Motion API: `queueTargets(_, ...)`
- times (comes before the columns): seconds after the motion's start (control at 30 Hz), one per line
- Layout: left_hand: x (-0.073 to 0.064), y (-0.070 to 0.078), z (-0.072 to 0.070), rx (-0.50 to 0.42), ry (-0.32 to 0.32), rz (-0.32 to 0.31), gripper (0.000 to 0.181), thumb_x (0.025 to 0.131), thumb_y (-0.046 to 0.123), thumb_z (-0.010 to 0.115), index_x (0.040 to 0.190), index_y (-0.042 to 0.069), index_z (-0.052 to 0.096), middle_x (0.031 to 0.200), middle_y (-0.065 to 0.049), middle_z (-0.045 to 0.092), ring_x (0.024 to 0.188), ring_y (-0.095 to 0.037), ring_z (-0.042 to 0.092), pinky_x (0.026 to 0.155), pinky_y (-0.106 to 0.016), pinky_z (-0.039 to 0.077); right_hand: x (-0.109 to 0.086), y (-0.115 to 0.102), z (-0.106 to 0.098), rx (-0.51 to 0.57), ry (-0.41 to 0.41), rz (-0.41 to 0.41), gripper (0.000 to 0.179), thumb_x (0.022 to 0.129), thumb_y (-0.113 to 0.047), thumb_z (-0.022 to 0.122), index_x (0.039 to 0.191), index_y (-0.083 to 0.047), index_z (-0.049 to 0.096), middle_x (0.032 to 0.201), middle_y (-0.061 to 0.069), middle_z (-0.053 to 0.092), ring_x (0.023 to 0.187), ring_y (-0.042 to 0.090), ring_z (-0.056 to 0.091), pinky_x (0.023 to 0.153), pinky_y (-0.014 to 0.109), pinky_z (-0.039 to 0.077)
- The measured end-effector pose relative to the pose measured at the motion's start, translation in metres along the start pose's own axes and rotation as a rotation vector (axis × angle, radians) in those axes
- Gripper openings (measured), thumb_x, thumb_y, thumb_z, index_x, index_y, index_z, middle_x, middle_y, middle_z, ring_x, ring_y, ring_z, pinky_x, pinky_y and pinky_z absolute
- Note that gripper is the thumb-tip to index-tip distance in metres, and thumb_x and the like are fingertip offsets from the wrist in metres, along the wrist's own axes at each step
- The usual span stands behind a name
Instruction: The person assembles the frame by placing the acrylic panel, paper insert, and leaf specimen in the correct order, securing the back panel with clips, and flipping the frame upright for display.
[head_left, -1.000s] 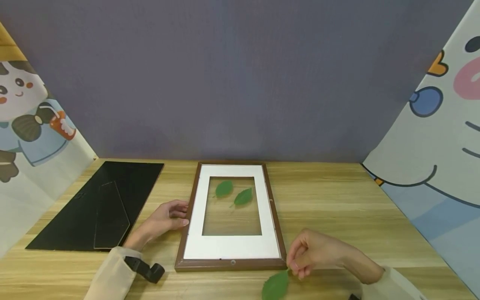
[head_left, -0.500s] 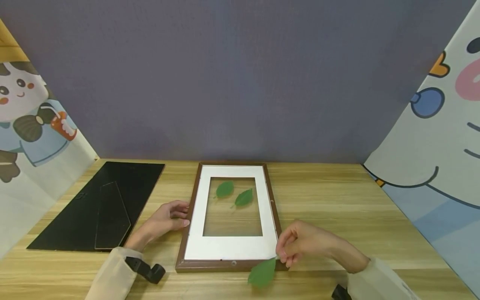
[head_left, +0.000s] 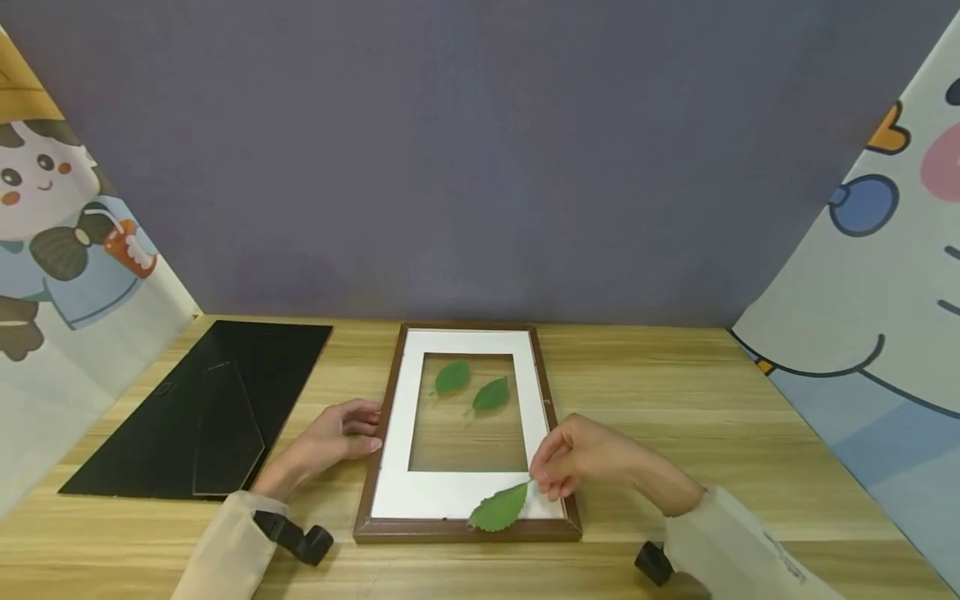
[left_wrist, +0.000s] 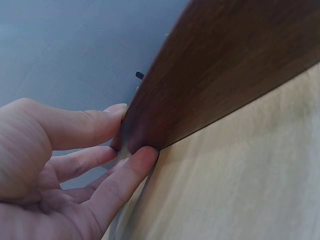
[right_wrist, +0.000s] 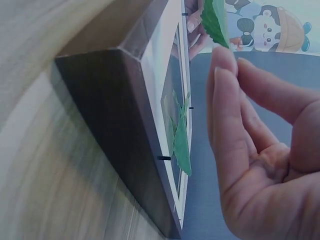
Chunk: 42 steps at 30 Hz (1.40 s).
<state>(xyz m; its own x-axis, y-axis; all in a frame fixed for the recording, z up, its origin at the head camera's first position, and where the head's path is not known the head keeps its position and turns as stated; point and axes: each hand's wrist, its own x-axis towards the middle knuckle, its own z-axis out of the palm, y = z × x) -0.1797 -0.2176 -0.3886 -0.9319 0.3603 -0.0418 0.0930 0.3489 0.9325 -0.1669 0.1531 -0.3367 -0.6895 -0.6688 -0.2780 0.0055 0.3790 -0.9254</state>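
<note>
A brown picture frame (head_left: pixel 369 500) lies flat on the table, with a white mat (head_left: pixel 397 496) around its glass window. Two green leaves rest in that window, one leaf (head_left: pixel 452 377) at upper left, the other leaf (head_left: pixel 491 394) to its right. My right hand (head_left: pixel 581 462) pinches a third, larger green leaf (head_left: pixel 498 508) by its stem, holding it over the frame's lower right part; the right wrist view shows its blade (right_wrist: pixel 215 22) beyond my fingertips. With relaxed fingers, my left hand (head_left: pixel 341 433) touches the frame's left side (left_wrist: pixel 200 65).
A black backing board (head_left: pixel 172 417) with a stand flap lies on the table left of the frame. Small black tabs (right_wrist: pixel 164 158) stick out from the frame's inner edge. A grey wall (head_left: pixel 480 167) rises behind the wooden table (head_left: pixel 675 400); cartoon panels (head_left: pixel 847 333) flank both sides.
My right hand has moved left and away from me, carrying the leaf from in front of the frame to over its lower edge and mat. The left hand stays at the frame's side.
</note>
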Motion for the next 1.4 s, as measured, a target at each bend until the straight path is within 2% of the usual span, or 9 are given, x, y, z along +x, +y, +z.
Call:
queueTargets(0.4,0.0,0.002,0.0,0.002,0.002,0.001,0.058,0.085,0.001,0.066,0.133,-0.017,0.038,0.125,-0.034,0.048,0.113,-0.04,0.054,0.083,-0.025,0.053,0.024,-0.003,-0.003,0.02,0.085,0.054,0.016,0.087,0.002,0.059,0.097,0.013,0.065,0.077,0.007,0.07,0.066,0.011,0.066,0.065,0.025,0.058)
queueTargets(0.77,0.0,0.001,0.0,-0.018,0.001,-0.009,0.059,0.085,0.0,0.066,0.133,-0.017,0.038,0.126,-0.035,0.047,0.113,-0.039,0.054,0.083,-0.025,0.053,0.051,-0.004,0.002,0.055,0.18,0.07,0.015,0.09,0.001,0.059,0.097,0.012,0.066,0.08,0.013,0.072,0.068,0.013,0.069,0.066,0.026,0.058)
queueTargets(1.07,0.002,0.001,0.0,-0.005,0.002,-0.004,0.058,0.084,0.0,0.066,0.132,-0.018,0.038,0.125,-0.034,0.048,0.112,-0.04,0.055,0.083,-0.026,0.053,0.064,-0.003,0.003,0.08,0.199,0.088,0.015,0.089,0.001,0.061,0.099,0.011,0.066,0.079,0.012,0.072,0.065,0.012,0.068,0.065,0.024,0.058)
queueTargets(1.4,0.001,0.001,0.0,-0.028,-0.004,-0.008,0.058,0.084,-0.001,0.065,0.133,-0.018,0.037,0.125,-0.035,0.047,0.112,-0.039,0.054,0.082,-0.025,0.053,0.076,-0.007,0.002,0.042,0.227,0.131,0.015,0.088,0.002,0.061,0.099,0.011,0.067,0.079,0.012,0.072,0.062,0.011,0.067,0.063,0.024,0.058)
